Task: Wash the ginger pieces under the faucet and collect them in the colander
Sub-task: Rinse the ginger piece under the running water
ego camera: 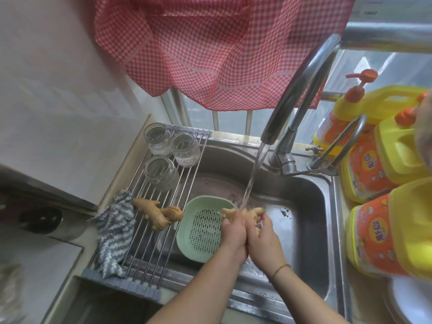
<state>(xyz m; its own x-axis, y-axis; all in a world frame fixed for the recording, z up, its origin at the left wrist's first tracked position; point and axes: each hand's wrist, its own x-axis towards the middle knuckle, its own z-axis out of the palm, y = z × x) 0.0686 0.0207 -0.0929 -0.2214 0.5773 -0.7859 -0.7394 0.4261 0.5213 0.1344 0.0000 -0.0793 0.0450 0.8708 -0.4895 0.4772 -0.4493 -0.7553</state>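
**Ginger under the running faucet**

Two bare forearms reach in from the bottom edge, meeting over the steel sink (pixel 311 206). The left hand (pixel 233 232) and right hand (pixel 264 237) are pressed side by side, both closed around one knobbly ginger piece (pixel 253 211), whose ends poke out above the fingers. A thin band circles the right wrist. The stream of water (pixel 253 169) from the curved faucet (pixel 297 90) lands right on the held ginger. Just left of the hands, the pale green colander (pixel 187 235) sits in the sink; nothing can be seen in it. More ginger (pixel 159 211) lies on the roll-up drying rack (pixel 149 230), next to a striped cloth (pixel 114 228) and below three glass jars (pixel 161 169). Yellow detergent bottles (pixel 383 230) stand to the right of the sink.
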